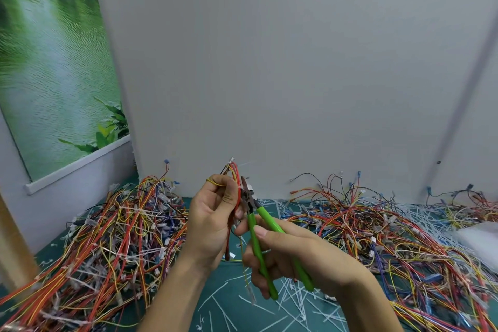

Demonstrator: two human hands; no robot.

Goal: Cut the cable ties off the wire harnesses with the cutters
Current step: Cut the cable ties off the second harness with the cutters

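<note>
1. Your left hand (213, 213), centre of the frame: fingers curled round a wire harness (236, 179), gripping it upright. A yellow strand loops over the knuckle of your forefinger.

2. Wire harness, in your left hand: a thin bundle of mostly red and yellow wires. Its terminal ends stand above your fist, and its tail hangs below your palm toward the bench (223, 291).

3. Your right hand (291, 253), just right of and below the left: fingers wrapped round both green handles of the cutters (269, 219), with the thumb laid along the nearer handle.

4. Cutters: the dark head points to the upper left and its jaws lie against the harness, just beside your left fingers. You cannot tell from this view whether the jaws are parted, or whether a tie sits between them.

5. Left pile of harnesses (113, 237), lower left: a tangled heap of red, orange, yellow and blue wire, with pale ties and connectors throughout.

6. Right pile of harnesses (377, 224), right of the frame: a similar tangle, spread toward the right edge.

7. Cut tie pieces (291, 302): white strips scattered on the green bench surface under your wrists.

8. White wall panel (296, 62) behind the bench.

9. Green water-and-leaf poster (48, 62), upper left.
</note>
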